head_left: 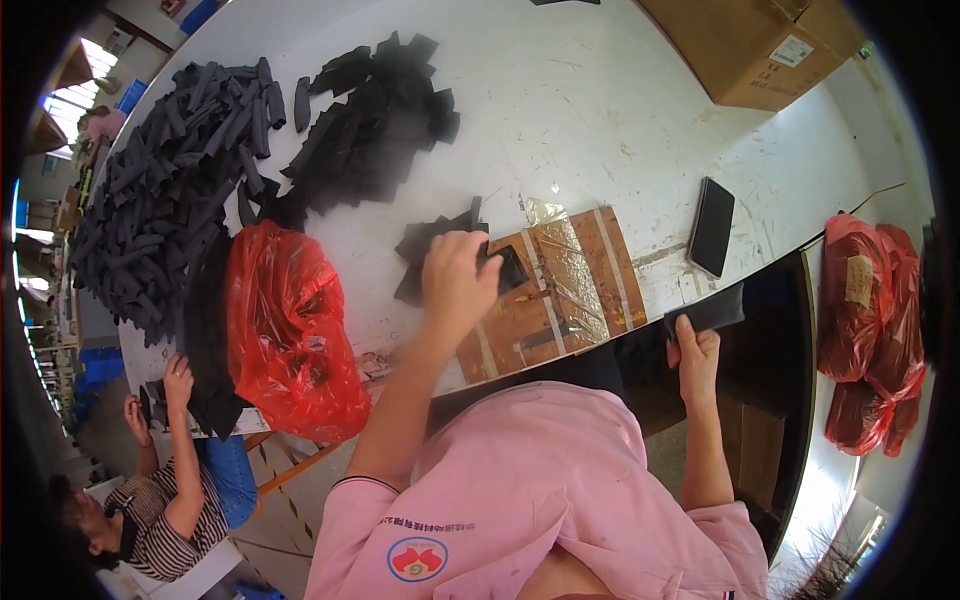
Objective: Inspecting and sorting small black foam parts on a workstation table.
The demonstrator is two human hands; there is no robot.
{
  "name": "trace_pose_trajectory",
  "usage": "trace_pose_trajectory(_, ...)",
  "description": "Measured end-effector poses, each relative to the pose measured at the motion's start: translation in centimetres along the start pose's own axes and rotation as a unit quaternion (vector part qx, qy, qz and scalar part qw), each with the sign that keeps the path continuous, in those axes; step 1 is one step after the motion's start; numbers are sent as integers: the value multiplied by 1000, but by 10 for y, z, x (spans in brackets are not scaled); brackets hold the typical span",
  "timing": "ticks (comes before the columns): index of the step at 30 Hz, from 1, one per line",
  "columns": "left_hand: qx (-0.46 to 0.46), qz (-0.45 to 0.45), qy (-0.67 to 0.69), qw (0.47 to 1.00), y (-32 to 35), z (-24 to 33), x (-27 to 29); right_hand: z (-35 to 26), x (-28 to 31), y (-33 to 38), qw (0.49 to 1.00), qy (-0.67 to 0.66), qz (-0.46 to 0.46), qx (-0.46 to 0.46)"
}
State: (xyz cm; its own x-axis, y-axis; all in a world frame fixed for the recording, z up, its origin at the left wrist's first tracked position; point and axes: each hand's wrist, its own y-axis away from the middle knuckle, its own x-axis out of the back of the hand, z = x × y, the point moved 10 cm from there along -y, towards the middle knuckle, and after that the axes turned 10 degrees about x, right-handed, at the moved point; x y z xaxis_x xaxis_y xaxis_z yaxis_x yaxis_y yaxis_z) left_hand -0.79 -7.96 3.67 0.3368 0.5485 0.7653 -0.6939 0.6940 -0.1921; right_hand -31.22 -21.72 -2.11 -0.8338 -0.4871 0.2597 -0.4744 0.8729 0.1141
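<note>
My left hand (460, 285) is over a small heap of flat black pieces (415, 270) on the table. Its fingers are bent and the thumb stands apart from them; the fingertips partly hide what lies beneath. Right beside the thumb, a black piece (511, 268) rests on the corner of a brown board (620, 265) with strips of clear and shiny tape. At the table's front edge, my right hand (697, 355) pinches a flat, dark, smooth piece (712, 311) between thumb and fingers.
Rolled dark pieces (150, 190) and flat black pieces (370, 130) are heaped at the far left. Near them sits a red plastic bag (290, 330). A phone (711, 228), a cardboard box (765, 50) and red bags (870, 320) are rightward. A co-worker (160, 500) handles dark pieces lower left.
</note>
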Motion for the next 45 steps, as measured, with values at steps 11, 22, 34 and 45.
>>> trace_pose_trajectory(11, 119, -38, 182, 975, 17, -19, -9, -18, -91, 45, 970, 134, -194, 61)
trace_pose_trajectory(22, 261, -217, 474, 812, 53, 7, -7, -71, -227, 63, 871, -368, -269, -185)
trace_pose_trajectory(34, 281, -129, 529, 790, 120, 4, 30, -71, -208, 57, 870, -423, -147, -203)
trace_pose_trajectory(45, 251, -120, 475, 835, 119, 7, 37, -71, -212, 56, 875, -421, -144, -193)
